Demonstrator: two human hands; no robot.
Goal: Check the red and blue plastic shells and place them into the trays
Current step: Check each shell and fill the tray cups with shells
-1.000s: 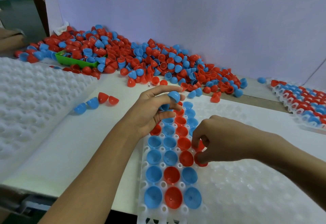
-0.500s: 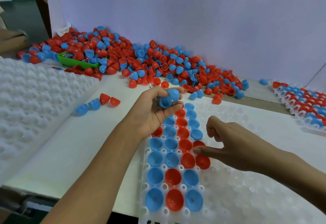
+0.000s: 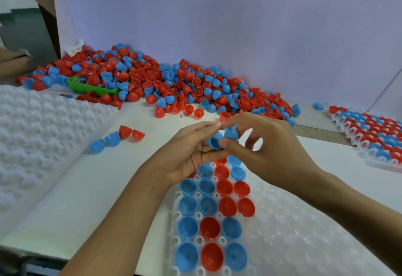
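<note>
Wall panel (image 3: 239,25), flat and pale lilac, backs the whole white table (image 3: 87,188). Against it sprawls the heap of shells (image 3: 174,84), glossy red and blue plastic half-domes, far too many to count, half-burying one green scoop (image 3: 91,87).

Three dimpled white trays are in play: an unfilled one (image 3: 32,145) on the left, bumpy like bubble wrap; the working tray (image 3: 304,243) in front; and a packed tray (image 3: 369,136) far right. In the working tray I count about nineteen seated shells (image 3: 208,228), cups up, some hidden under the hands. Its fourth column holds two red ones low down, side by side with the third, and a blue higher up.

Four loose shells (image 3: 117,137) lie in a row on the table, two blue, two red.

Now the hands! Both have come together above the tray's far rows. Left hand (image 3: 187,158) is palm-up, fingers curled, cradling one blue shell (image 3: 214,142). Right hand (image 3: 267,154), which half a second ago was down at the tray by the red shells, has lifted and now pinches a second blue shell (image 3: 231,133) between thumb and forefinger, touching the first. A second ago the left hand held both blue shells alone.
</note>
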